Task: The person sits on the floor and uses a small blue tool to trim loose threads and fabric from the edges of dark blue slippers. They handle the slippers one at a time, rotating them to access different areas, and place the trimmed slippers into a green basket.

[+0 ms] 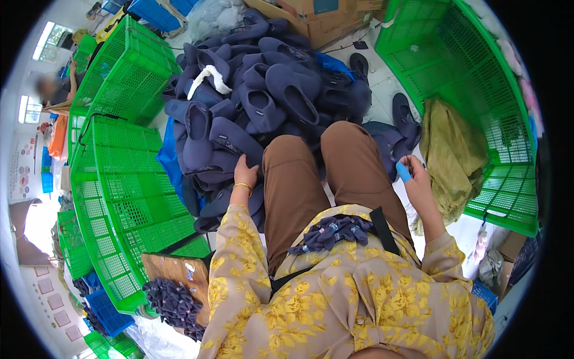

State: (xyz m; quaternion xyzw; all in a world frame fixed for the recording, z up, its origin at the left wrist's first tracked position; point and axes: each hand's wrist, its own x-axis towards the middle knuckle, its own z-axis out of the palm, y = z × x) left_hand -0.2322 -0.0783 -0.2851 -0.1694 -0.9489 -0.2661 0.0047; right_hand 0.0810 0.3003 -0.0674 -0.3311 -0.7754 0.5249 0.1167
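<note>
Shoes [290, 84] lay heaped, much seemingly left and nothing clearly finished, left hand [246, 175] against them, right hand [418, 179] curled well apart, both grips unclear.

Dark navy shoes [284, 84], several with a small pale mark, topped by a white strip [208, 79]. Bright green crates [122, 215] patterned with a grid of small holes. Plain brown trousers [290, 170]; a beige blouse [293, 299] printed with large yellow flowers. A yellow-gold bracelet [243, 186] and a bright blue finger covering [403, 172]. Olive-yellow sack [448, 149]. Navy pieces [338, 232] on the lap, flecked paler. Brown cardboard box [326, 15]; deep blue basket [110, 311].
</note>
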